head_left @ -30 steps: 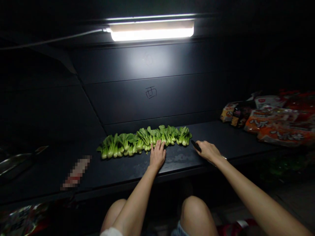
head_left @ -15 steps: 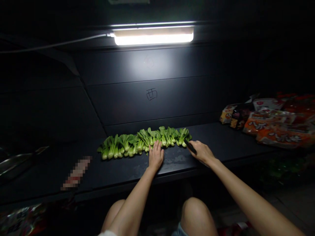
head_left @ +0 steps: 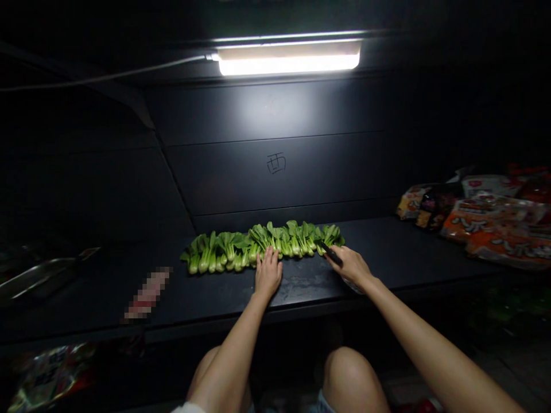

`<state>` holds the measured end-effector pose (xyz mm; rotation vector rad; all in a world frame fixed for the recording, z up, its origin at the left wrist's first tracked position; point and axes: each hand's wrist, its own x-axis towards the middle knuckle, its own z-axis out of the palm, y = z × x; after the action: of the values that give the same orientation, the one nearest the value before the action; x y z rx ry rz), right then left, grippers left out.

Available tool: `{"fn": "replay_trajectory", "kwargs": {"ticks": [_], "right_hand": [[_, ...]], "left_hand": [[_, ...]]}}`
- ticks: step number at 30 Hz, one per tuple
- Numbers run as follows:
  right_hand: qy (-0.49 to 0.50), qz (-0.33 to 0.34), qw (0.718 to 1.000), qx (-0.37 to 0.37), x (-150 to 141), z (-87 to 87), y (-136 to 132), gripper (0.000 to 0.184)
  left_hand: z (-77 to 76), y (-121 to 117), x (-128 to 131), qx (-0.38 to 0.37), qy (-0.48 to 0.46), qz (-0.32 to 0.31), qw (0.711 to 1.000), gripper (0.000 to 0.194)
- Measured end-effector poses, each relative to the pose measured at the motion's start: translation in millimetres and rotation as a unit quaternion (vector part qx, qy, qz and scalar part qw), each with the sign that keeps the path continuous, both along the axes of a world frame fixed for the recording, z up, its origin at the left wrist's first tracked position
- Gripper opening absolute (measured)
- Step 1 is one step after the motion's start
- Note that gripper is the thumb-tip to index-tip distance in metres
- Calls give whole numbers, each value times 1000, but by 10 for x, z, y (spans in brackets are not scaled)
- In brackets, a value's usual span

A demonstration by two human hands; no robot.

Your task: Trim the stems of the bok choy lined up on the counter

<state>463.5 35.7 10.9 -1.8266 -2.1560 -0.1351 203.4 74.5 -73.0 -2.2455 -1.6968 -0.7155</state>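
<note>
A long row of bok choy lies side by side on the dark shelf, leaves toward the back wall and pale stem ends toward me. My left hand rests with outstretched fingers at the front of the row near its middle, fingertips against the stems. At the row's right end, my right hand is closed round a slim black object that points up and left, its tip over the last bok choy. The rest of that object is hidden by the hand, so its kind is unclear.
A lit lamp with a white cable hangs above. Orange snack bags pile up on the right. To the left are a blurred-out packet and a metal tray. Shiny packages lie below the shelf.
My right hand has moved left with the black object, from beside the row to its right end. My left hand has shifted slightly left along the stems. The view has turned slightly left.
</note>
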Motion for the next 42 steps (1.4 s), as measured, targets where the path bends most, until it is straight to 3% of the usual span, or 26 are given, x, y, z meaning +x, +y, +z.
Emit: {"fn": "replay_trajectory", "kwargs": {"ticks": [6,42], "right_hand": [[12,16,999,-33,-4,0,27,34],[-54,75,995,-23,-334,6,43,32]], "left_hand": [[2,-5,1,2,0,-1,1000,47],[-13,2,7,0,-10,3,1000,46]]}}
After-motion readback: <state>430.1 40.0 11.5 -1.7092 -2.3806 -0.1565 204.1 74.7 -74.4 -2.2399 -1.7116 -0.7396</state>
